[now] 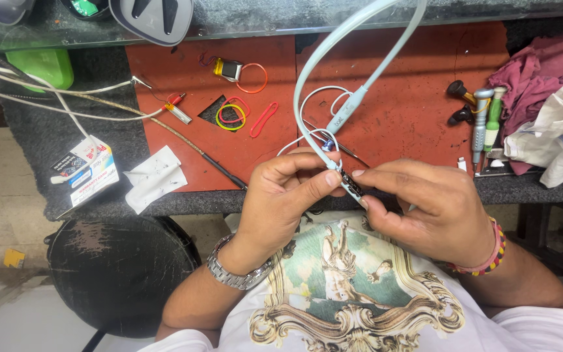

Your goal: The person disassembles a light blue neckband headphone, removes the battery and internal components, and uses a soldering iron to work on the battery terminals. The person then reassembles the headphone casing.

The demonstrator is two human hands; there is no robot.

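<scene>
My left hand (285, 195) and my right hand (421, 205) meet in front of my chest, both pinching a small dark circuit strip (351, 184) at the end of a pale blue neckband earphone (333, 58). The band loops up and away over the red work mat (412, 98). Thin white wires (317, 107) and a bluish part trail from the strip just above my left thumb. A metal watch sits on my left wrist, a beaded band on my right.
On the mat lie coloured rubber bands (232, 114), a small battery (229, 68), a soldering iron (219, 169) with its cord, screwdrivers (483, 124) and black ear tips. A maroon cloth and white rag (555, 124) are at right. A small box (89, 173), paper scrap and round black stool (118, 267) sit left.
</scene>
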